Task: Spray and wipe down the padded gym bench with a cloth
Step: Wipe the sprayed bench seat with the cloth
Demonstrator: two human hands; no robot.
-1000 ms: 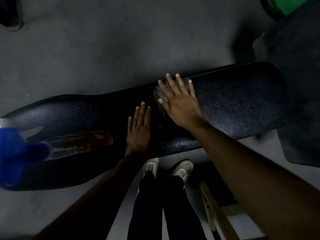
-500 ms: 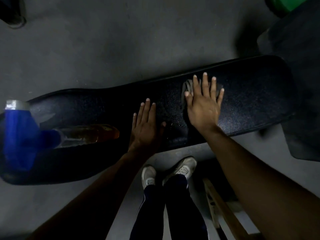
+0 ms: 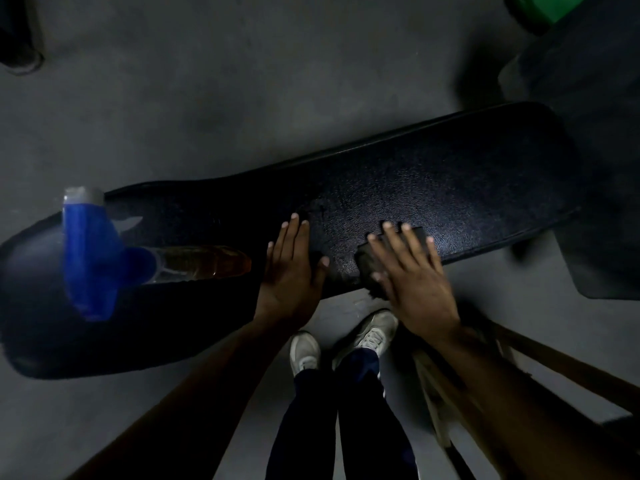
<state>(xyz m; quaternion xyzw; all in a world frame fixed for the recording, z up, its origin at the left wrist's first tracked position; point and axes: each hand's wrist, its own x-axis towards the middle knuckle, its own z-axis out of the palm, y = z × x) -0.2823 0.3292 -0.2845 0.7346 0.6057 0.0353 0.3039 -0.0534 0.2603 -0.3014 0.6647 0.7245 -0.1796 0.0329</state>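
Bench pad: black, textured, lying across the view from lower left to upper right, with grey floor around it. The right hand is spread flat, palm down, pressing a dark cloth against the pad at its near edge; part of the cloth hangs past that edge. The left hand lies open and flat on the pad just beside the right hand, holding nothing and apparently bracing. A spray bottle with a blue trigger head and amber liquid lies on its side on the pad, well to the left of both hands.

Step in hand, as judged: wiping the near side of the pad's middle section.

Hazards from this position:
- The cloth is only pinned under an open palm, not gripped. A stroke over the edge could let it slip off and drop to the floor.
- The bottle lies loose on a rounded surface. A leftward sweep or a knock to the bench could roll it off.
- Low light makes wet and dry areas hard to tell apart, so patches may be missed.
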